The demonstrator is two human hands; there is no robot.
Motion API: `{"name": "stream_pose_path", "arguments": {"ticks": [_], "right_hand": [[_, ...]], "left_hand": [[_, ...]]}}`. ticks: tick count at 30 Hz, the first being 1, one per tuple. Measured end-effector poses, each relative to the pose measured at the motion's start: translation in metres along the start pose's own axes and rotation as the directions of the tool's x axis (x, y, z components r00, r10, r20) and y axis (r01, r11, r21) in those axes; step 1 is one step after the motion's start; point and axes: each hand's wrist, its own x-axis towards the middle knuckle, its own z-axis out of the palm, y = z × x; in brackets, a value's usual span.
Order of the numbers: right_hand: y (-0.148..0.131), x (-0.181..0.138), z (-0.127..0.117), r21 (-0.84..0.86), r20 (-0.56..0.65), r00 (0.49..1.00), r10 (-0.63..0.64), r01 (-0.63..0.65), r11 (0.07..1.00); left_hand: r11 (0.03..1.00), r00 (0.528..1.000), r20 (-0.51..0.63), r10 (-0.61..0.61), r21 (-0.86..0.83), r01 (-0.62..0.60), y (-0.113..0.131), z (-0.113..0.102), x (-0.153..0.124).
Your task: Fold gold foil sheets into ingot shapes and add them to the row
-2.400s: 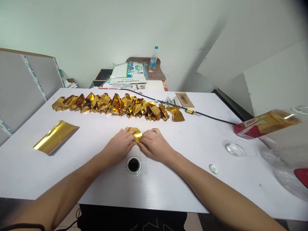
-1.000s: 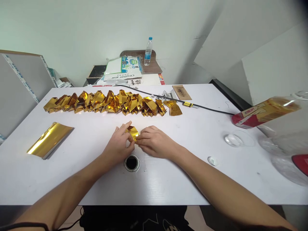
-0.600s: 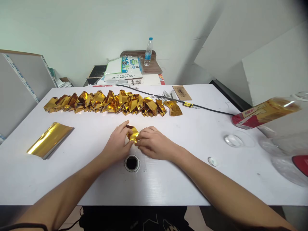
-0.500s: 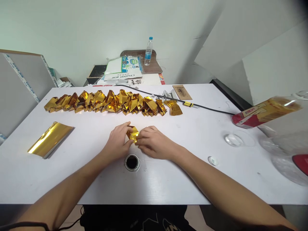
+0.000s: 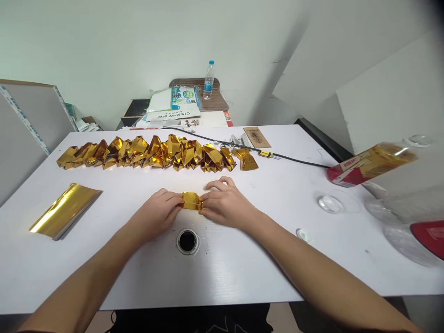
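Observation:
A small folded piece of gold foil paper (image 5: 191, 200) lies on the white table (image 5: 243, 268) just beyond a round cable hole (image 5: 188, 241). My left hand (image 5: 160, 212) pinches its left end with curled fingers. My right hand (image 5: 227, 204) grips its right end, the index finger stretched out above it. Further back, a long row of several folded gold foil shapes (image 5: 152, 153) runs across the table. A stack of flat gold foil sheets (image 5: 64, 211) lies at the left.
A black cable (image 5: 277, 156) crosses the back of the table past a small brown card (image 5: 255, 136). A red and gold packet (image 5: 369, 163), clear plastic lids (image 5: 327, 203) and a red-topped clear container (image 5: 416, 231) sit at right. A water bottle (image 5: 208, 81) stands behind.
The foil piece went from raised and tilted between my fingers to lying flat and sideways, pinched at both ends. The view shifted slightly, so everything sits a little lower and further left.

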Motion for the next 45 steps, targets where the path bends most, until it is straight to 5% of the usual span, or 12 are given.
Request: {"name": "stream_pose_path", "arguments": {"ticks": [6, 12, 23, 39, 45], "right_hand": [[0.01, 0.0, 0.001, 0.017, -0.002, 1.0, 0.028, -0.028, 0.999], [0.005, 0.002, 0.005, -0.045, -0.011, 1.0, 0.01, -0.011, 0.999], [0.006, 0.005, 0.009, -0.188, -0.044, 0.99, -0.132, 0.122, 0.975], [0.009, 0.009, 0.014, -0.219, 0.061, 0.972, -0.226, 0.234, 0.947], [0.009, 0.003, 0.012, -0.22, 0.101, 0.976, -0.195, 0.213, 0.952]], "left_hand": [[0.995, 0.999, 0.015, 0.051, -0.089, -0.05, -0.014, -0.006, -0.002], [0.983, 0.989, 0.048, -0.142, -0.112, 0.146, -0.016, -0.009, -0.002], [0.957, 0.962, -0.006, 0.274, 0.104, -0.272, -0.024, -0.006, -0.003], [0.85, 0.913, -0.013, 0.409, 0.369, -0.375, -0.013, -0.002, 0.004], [0.878, 0.936, -0.031, 0.35, 0.358, -0.317, -0.015, -0.003, 0.003]]}}
